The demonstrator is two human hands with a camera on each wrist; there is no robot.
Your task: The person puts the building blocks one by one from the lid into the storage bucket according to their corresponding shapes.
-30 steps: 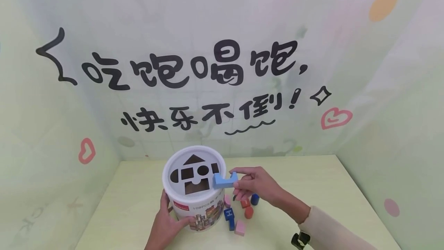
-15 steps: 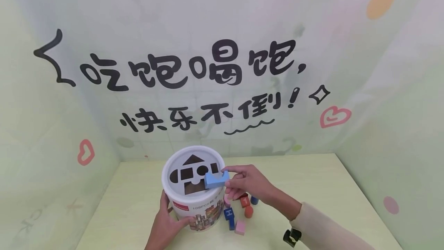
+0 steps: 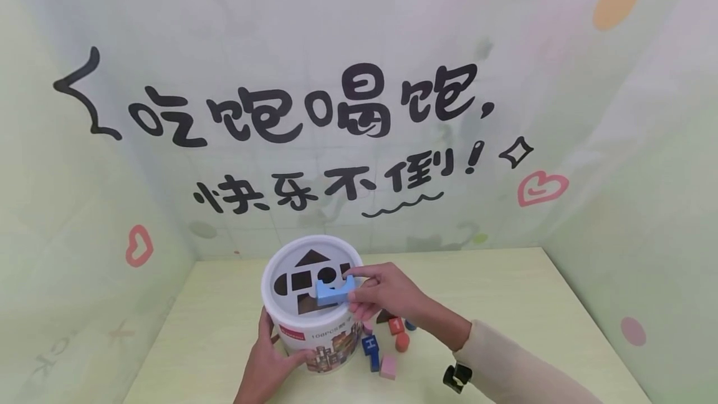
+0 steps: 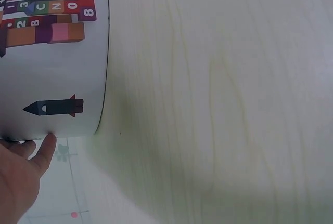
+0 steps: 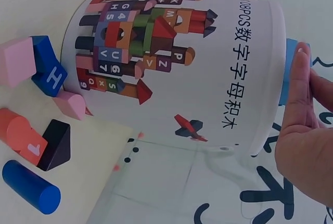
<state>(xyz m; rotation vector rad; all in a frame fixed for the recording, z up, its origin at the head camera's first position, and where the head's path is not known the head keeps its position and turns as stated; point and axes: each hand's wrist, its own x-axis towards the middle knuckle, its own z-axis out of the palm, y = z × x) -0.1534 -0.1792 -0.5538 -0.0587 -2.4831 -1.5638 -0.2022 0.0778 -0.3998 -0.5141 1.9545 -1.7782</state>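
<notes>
A white block bucket (image 3: 325, 354) stands on the table, its lid cut with shaped holes: a triangle, a square, a circle and others. My left hand (image 3: 273, 359) holds the bucket from the left, thumb across the printed front. Between thumb and fingers, my right hand (image 3: 392, 292) pinches a light-blue block (image 3: 333, 295) with a curved notch in one side. That block is over the front right of the lid, partly covering the notched hole and the round one. In the right wrist view the bucket's rim hides much of the blue block (image 5: 287, 78).
Right of the bucket lie loose blocks: a blue block marked H (image 3: 370, 346), pink block (image 3: 388, 368), orange-red round piece (image 3: 402, 342), red block (image 3: 396, 326), black triangular block (image 5: 56, 145) and blue cylinder (image 5: 31, 186). Printed walls enclose the table (image 3: 477, 279).
My right hand has carried the light-blue block leftward from the lid's right edge to over the notched hole. The left hand and the bucket stay in place.
</notes>
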